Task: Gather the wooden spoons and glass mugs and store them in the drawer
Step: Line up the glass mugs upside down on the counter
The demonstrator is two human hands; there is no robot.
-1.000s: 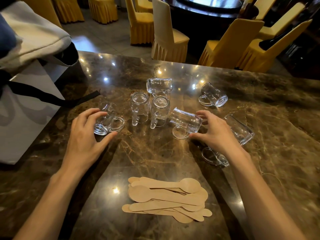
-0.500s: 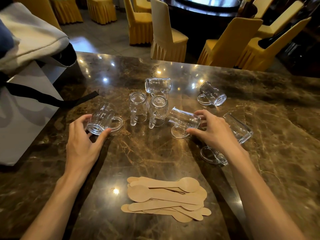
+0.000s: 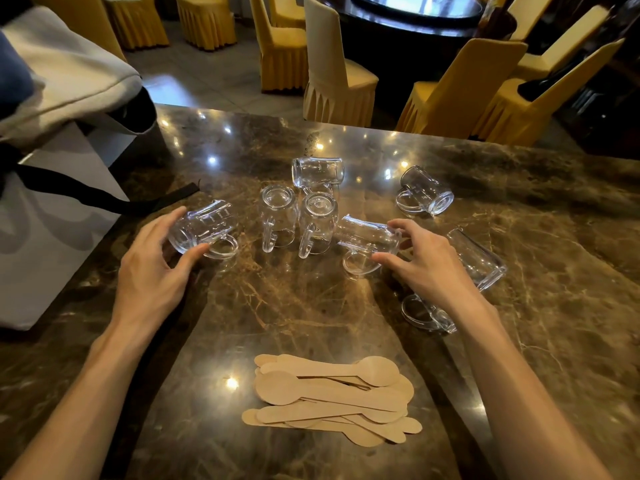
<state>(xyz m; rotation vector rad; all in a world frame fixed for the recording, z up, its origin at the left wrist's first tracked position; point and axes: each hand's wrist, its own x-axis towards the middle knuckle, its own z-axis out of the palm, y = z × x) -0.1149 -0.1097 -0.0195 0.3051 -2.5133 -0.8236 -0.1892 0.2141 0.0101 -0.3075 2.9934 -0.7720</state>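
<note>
Head view showed left hand [image 3: 152, 275] and right hand [image 3: 429, 268] each gripping a tipped glass mug [image 3: 202, 226] [image 3: 367, 237] beyond the wooden spoons [image 3: 332, 400]; lifting slowly would avoid clinking neighbours.

A glossy brown marble tabletop [image 3: 311, 306] with pale veins fills the near scene. At its left edge sits a white paper bag [image 3: 52, 237] with a black strap [image 3: 104, 199], grey cloth [image 3: 69, 74] draped above it. Beyond the far edge stand yellow fabric-covered chairs [image 3: 336, 74] around a dark round table [image 3: 415, 32].
</note>
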